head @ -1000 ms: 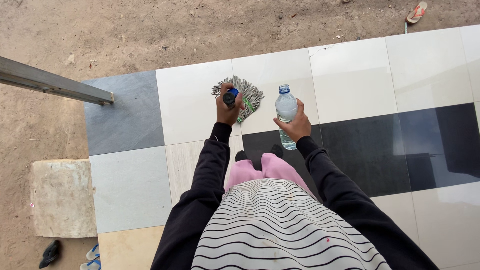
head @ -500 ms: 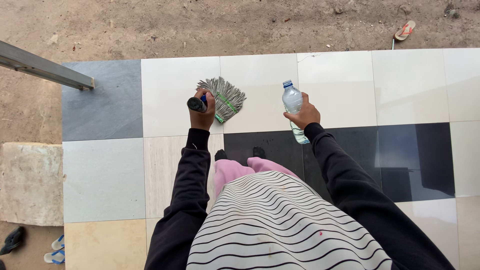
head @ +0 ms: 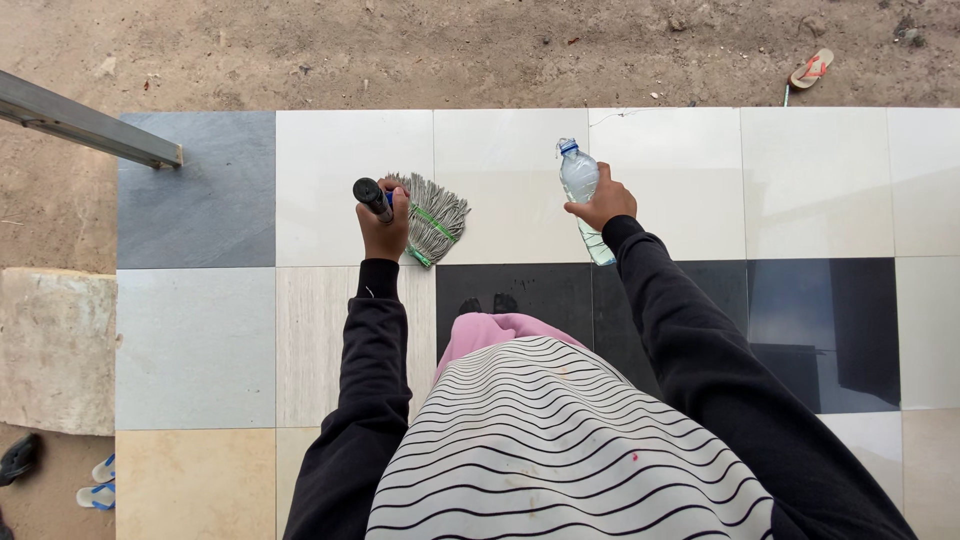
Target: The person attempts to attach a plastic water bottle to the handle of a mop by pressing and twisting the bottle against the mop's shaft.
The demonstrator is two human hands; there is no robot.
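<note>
My left hand [head: 382, 230] grips the dark top end of a mop handle [head: 368, 194], seen almost end-on. Below it the grey string mop head [head: 432, 218] with green bands rests on a white floor tile. My right hand [head: 600, 205] holds a clear plastic water bottle [head: 582, 192] with a blue neck ring, tilted a little to the left and partly filled with water. Whether it has a cap on I cannot tell. Both arms wear black sleeves over a striped garment.
The tiled floor [head: 680, 180] in white, grey, black and beige ends at bare dirt [head: 400, 50] at the top and left. A metal beam [head: 85, 127] juts in at upper left. A concrete block [head: 55, 350] sits left, sandals [head: 95, 490] below it, one sandal [head: 810, 68] upper right.
My left hand and the mop have shifted left, the handle top leaning further left. The bottle has tipped slightly left. The view has shifted, so the tiles sit lower in frame.
</note>
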